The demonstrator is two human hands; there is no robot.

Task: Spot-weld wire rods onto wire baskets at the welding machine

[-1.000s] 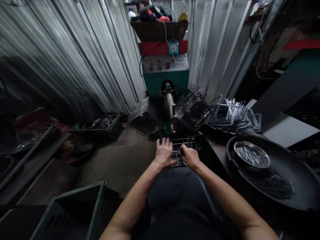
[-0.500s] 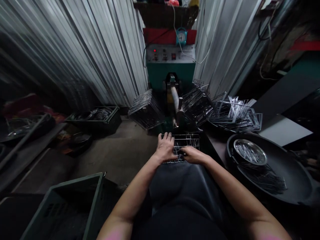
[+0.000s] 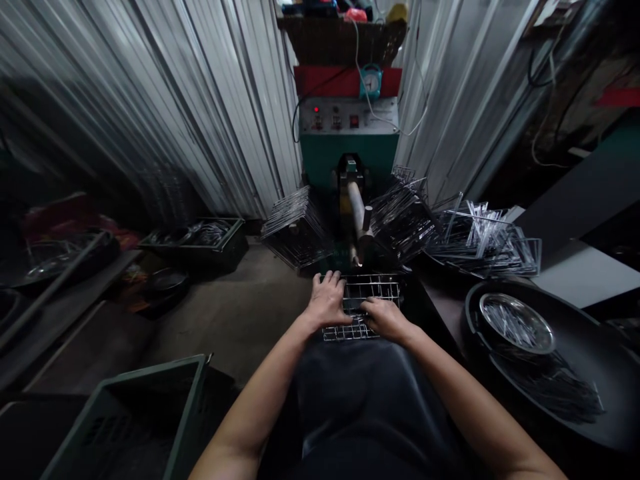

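Observation:
A silvery wire rack (image 3: pixel 373 290) lies in front of my lap, below the tip of a green machine (image 3: pixel 325 152). My left hand (image 3: pixel 326 305) rests over the rack's left part, fingers across its far edge and thumb stretched toward the middle, holding it. My right hand (image 3: pixel 387 319) is at the rack's middle right, its fingers curled together against the wires. What they pinch is hidden. The machine's arm (image 3: pixel 356 203) points down toward me and ends in a small metal tip (image 3: pixel 356 259) just beyond the rack.
Stacked wire frames (image 3: pixel 296 230) lean left of the arm, and more frames (image 3: pixel 404 223) lean right. Loose wire pieces (image 3: pixel 493 237) form a heap farther right. A black basin (image 3: pixel 590 360) holds a steel bowl (image 3: pixel 553 341) and thin rods. At lower left is a green crate (image 3: pixel 193 400).
The whole view has shifted slightly, so the surroundings sit lower and a little to the right. Both hands stay on the wire rack, with the right fingers still curled at its middle.

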